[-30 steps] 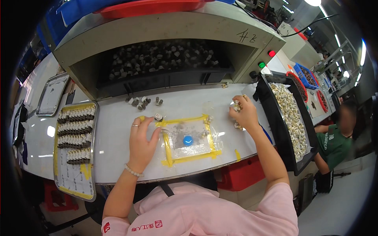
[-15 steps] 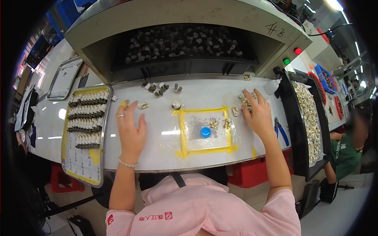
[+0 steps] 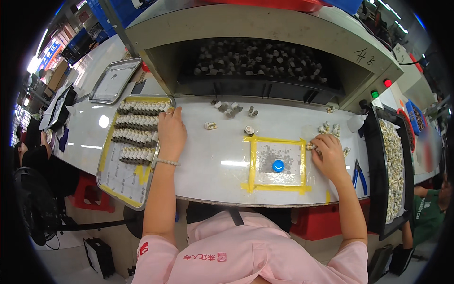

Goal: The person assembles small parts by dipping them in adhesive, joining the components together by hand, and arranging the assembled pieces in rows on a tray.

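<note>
My left hand is over the right rim of a metal tray, its fingertips drawn together beside the end of the top row. Whatever they pinch is hidden. The tray carries several rows of small white-topped, dark-based figurine pieces. Right of the yellow-taped square, my right hand has thumb and fingers closed on a small white-and-yellow piece. More such pieces lie around that hand. A blue cap sits inside the square. One loose piece lies between my hands.
A wide bin of dark-and-white pieces fills the housing ahead. Dark-based pieces lie before it. At right are blue-handled pliers, a white squeeze bottle and a black tray full of pale pieces. A co-worker's green sleeve shows beyond.
The view has swung left. My left hand has moved left onto the tray's edge. My right hand has come nearer to me, from the cluster of pieces to the taped square's right side.
</note>
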The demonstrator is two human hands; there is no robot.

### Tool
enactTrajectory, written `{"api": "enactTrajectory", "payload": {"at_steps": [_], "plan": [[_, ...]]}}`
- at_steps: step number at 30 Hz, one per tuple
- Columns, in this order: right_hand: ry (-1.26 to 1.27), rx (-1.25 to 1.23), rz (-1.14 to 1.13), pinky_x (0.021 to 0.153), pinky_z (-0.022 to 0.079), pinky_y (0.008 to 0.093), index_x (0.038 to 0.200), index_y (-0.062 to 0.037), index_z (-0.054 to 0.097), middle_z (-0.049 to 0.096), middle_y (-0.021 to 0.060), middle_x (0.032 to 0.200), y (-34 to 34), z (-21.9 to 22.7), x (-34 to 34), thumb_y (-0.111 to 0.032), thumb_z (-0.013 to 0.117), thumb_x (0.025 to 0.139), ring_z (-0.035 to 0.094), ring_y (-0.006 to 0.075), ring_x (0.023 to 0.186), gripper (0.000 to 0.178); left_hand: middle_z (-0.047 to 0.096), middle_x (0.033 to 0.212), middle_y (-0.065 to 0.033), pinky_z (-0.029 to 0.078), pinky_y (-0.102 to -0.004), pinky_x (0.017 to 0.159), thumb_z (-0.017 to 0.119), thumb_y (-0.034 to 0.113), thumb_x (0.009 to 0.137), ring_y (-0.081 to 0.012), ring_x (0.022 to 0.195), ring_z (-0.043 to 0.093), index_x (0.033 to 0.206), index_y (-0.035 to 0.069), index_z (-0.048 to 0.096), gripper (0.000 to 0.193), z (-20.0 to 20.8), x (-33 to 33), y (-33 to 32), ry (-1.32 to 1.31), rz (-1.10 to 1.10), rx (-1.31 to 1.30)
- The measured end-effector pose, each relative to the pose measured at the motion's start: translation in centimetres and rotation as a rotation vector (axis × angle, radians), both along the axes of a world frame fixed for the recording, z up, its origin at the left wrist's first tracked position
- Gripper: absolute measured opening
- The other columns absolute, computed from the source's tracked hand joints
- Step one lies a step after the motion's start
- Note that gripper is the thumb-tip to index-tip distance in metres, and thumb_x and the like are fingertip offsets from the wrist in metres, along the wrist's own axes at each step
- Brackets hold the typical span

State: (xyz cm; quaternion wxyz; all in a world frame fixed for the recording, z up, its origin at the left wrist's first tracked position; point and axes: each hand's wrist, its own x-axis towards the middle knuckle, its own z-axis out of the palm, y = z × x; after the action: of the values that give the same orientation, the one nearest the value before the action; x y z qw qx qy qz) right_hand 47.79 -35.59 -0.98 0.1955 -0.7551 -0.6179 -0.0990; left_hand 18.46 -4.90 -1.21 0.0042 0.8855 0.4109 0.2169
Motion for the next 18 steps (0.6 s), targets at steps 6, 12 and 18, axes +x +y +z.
{"api": "enactTrajectory", "payload": {"at_steps": [6, 12, 18], "plan": [[-0.048, 0.048, -0.188, 0.091, 0.042, 0.0403, 0.099, -0.0045, 0.063, 0.057, 0.013, 0.108, -1.6, 1.1, 1.9, -0.006, 0.065, 0.071, 0.051, 0.0321, 0.106, 0.028, 0.054, 0.113, -0.0242, 0.046, -0.0426, 0.085, 0.048, -0.001, 0.081, -0.0382, 0.1, 0.053, 0.104, -0.005, 0.059, 0.026, -1.3, 1.4, 2.7, 0.153, -0.011, 0.055], [0.17, 0.394, -0.456, 0.09, 0.042, 0.0384, 0.109, -0.0037, 0.057, 0.054, 0.0151, 0.114, -3.5, 0.0, 5.5, -0.011, 0.066, 0.078, 0.051, 0.0324, 0.108, 0.033, 0.052, 0.114, -0.0281, 0.047, -0.0432, 0.086, 0.046, -0.001, 0.083, -0.0406, 0.102, 0.053, 0.096, -0.006, 0.058, 0.019, -1.8, 1.3, 2.6, 0.143, -0.017, 0.037], [0.722, 0.639, -0.64, 0.094, 0.041, 0.0345, 0.127, -0.0001, 0.045, 0.052, 0.0143, 0.124, -4.3, -3.3, 12.4, -0.013, 0.074, 0.075, 0.051, 0.023, 0.115, 0.061, 0.05, 0.118, -0.0284, 0.047, -0.0433, 0.084, 0.049, -0.002, 0.081, -0.0416, 0.098, 0.055, 0.1, -0.003, 0.059, 0.022, -1.4, 1.3, 2.1, 0.075, -0.017, -0.041]]}}
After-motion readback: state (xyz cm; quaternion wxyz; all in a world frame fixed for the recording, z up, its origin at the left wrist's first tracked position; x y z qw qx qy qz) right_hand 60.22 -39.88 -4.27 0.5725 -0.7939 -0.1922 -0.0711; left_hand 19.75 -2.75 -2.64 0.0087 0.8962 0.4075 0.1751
